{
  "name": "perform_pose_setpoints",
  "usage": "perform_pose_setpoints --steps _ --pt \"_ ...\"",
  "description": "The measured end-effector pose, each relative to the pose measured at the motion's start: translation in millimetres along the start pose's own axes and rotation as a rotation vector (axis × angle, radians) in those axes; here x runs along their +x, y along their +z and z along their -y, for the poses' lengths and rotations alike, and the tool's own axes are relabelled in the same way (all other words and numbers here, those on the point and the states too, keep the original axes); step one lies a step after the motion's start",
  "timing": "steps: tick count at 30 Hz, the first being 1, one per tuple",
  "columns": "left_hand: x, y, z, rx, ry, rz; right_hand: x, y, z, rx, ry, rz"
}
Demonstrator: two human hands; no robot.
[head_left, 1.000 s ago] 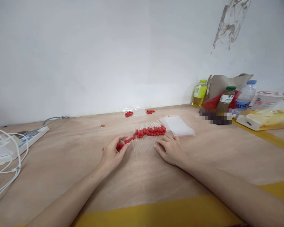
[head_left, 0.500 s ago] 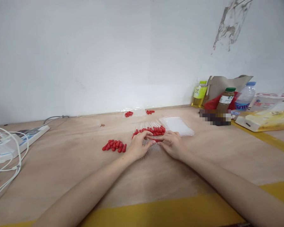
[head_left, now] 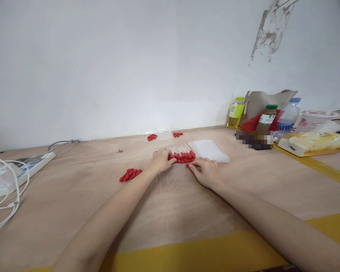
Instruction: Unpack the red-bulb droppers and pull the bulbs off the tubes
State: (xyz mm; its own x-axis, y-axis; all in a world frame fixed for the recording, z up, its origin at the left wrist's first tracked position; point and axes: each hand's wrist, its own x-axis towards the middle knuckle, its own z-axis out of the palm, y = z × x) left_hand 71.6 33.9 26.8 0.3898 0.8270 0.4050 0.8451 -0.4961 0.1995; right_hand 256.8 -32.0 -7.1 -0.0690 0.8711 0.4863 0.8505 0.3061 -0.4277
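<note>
Clear thin tubes (head_left: 174, 177) lie side by side on the table, with a row of red rubber bulbs (head_left: 184, 157) across their far part. At the row's left end, my left hand (head_left: 160, 160) has thumb and fingers closed on a red bulb. My right hand (head_left: 206, 172), just below the row's right end, pinches one red bulb (head_left: 187, 166) between thumb and fingers. A loose pile of red bulbs (head_left: 129, 175) rests left of the tubes, partly hidden by my left forearm. Clear plastic bags (head_left: 209, 150) lie beyond my right hand.
Near the wall are a bag with red bulbs (head_left: 152, 137) and a small group of bulbs (head_left: 178, 134). A power strip (head_left: 42, 166) with white cables is at left. Bottles (head_left: 235, 113), a grey bag (head_left: 252, 100) and a tissue pack (head_left: 306, 145) stand at right.
My hands, close together before over the tubes, have parted. My left hand has moved up and left to the row's left end; my right keeps a bulb near the right end.
</note>
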Motion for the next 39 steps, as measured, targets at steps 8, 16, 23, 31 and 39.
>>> perform_pose_setpoints --steps 8,16,23,31,39 --pt "-21 -15.6 -7 -0.087 -0.088 -0.235 2 0 -3 0.092 0.067 -0.02" --pt "-113 -47.4 14 -0.294 0.142 -0.289 -2 -5 0 0.153 -0.309 -0.321" --pt "-132 -33.2 23 -0.326 0.28 -0.23 -16 -4 21 0.037 -0.68 -0.175" --pt "-130 -34.4 12 -0.253 0.33 -0.178 -28 5 33 0.065 -0.719 -0.125" --pt "-129 -35.4 6 -0.084 0.338 -0.154 -31 3 35 0.07 -0.752 -0.148"
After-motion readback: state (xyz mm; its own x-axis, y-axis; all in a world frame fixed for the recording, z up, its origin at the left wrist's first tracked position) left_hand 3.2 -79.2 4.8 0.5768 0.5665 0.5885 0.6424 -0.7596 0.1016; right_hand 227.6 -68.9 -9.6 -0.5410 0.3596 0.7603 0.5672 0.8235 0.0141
